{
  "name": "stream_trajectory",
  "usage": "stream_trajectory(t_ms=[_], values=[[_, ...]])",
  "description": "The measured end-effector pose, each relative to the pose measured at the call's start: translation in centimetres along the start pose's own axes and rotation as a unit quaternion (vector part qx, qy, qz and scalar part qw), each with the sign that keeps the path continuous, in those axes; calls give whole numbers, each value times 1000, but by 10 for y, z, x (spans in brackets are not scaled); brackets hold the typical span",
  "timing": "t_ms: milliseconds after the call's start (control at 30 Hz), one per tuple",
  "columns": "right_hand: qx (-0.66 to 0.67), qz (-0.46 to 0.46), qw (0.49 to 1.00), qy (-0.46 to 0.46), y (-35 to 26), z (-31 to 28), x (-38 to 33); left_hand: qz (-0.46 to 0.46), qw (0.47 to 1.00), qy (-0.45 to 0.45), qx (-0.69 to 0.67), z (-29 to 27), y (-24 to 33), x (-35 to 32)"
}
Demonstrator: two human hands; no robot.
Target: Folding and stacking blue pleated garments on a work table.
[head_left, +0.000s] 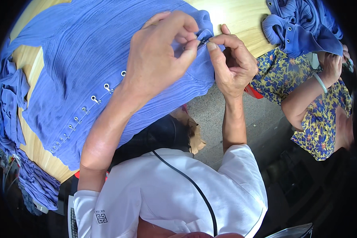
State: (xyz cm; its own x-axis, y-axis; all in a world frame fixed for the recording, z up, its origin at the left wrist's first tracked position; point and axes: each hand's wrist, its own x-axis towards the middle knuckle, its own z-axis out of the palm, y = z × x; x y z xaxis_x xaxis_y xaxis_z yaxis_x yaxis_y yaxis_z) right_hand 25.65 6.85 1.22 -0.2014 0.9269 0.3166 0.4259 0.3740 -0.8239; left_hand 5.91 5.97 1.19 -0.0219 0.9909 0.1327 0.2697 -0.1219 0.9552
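A blue ribbed knit garment lies spread over the table, with a line of metal eyelets and hook fasteners along its opening. My left hand is above the garment's upper part, thumb and forefinger pinched close together; whatever is between the tips is too small to name. Facing it, my right hand pinches the garment's edge between thumb and forefinger. A small dark piece shows on the cloth between the two sets of fingertips. The fingers partly hide the fabric there.
Another blue garment with eyelets is at the right, touched by a co-worker's hand. More blue garments are heaped along the left side of the pale wooden table. Brown paper is below the table edge.
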Motion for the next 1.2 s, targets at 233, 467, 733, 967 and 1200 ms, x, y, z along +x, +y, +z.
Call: stream_trajectory(t_ms=[233,467,733,967,1200], values=[[-21,19,999,23,-2,4,-2,-3,1000,14,15,-2,1,1],[-56,16,998,-9,-3,0,-1,23,997,-30,63,-9,0,1],[-60,17,998,-14,-2,1,-1,17,994,-62,87,-12,2,1],[-51,20,998,-10,0,1,-4,37,993,-73,88,-11,2,0],[13,20,1000,3,0,1,-5,82,990,-61,98,-8,-3,1]])
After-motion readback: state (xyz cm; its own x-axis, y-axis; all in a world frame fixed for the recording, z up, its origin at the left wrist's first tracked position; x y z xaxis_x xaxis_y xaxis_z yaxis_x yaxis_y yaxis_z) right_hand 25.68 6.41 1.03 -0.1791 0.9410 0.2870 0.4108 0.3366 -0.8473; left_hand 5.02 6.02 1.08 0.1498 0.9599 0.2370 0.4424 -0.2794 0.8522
